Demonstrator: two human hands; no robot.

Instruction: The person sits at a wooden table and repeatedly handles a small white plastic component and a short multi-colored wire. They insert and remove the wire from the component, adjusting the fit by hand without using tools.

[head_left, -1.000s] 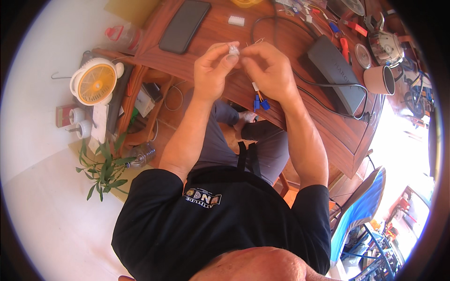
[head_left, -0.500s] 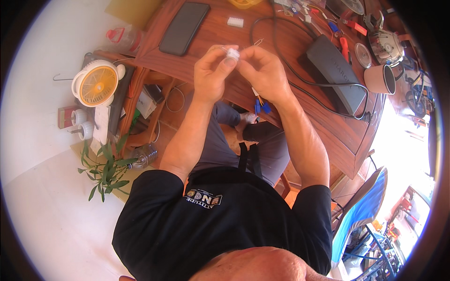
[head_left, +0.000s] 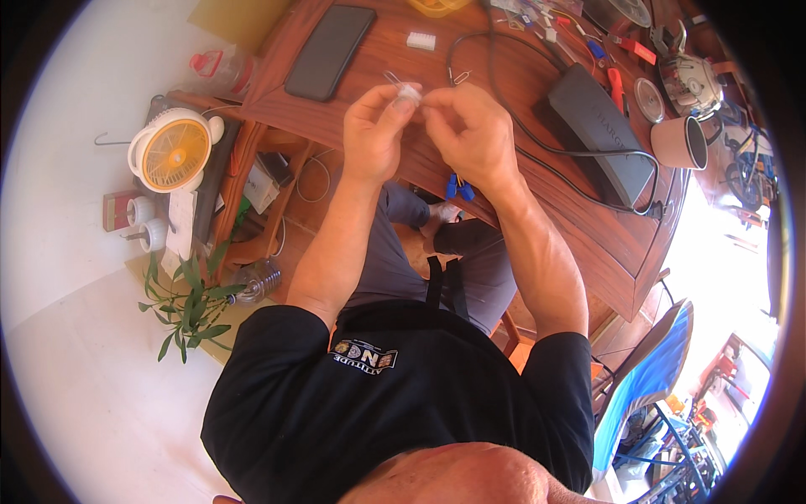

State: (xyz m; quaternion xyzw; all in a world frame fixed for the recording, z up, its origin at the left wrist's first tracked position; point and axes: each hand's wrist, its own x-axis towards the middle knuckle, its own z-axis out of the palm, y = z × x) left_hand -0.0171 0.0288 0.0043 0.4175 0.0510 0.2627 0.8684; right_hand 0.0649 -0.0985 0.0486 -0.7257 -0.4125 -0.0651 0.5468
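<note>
My left hand (head_left: 372, 139) is closed, pinching a small white plastic connector (head_left: 409, 91) between thumb and fingertips. A thin wire loop (head_left: 391, 77) sticks out past those fingers. Close beside it, the thumb and index fingertip of my right hand (head_left: 472, 134) press together by the connector's right side; what they grip is too small to make out. Below the right palm hang two blue plugs (head_left: 459, 188) at the table's near edge, their leads mostly hidden by the hand. A thin bent wire (head_left: 461, 77) shows just beyond the right knuckles.
On the wooden table (head_left: 504, 92) lie a black phone (head_left: 330, 52), a white ridged block (head_left: 421, 40) and a black charger box (head_left: 600, 134) with its cable. A cup (head_left: 680, 143) stands right, among tools. At left are a small fan (head_left: 175, 149) and a plant (head_left: 197, 298).
The white connector has tilted and shifted slightly left with my left hand. My right fingers have turned beside it, and the blue plugs hang a little farther left.
</note>
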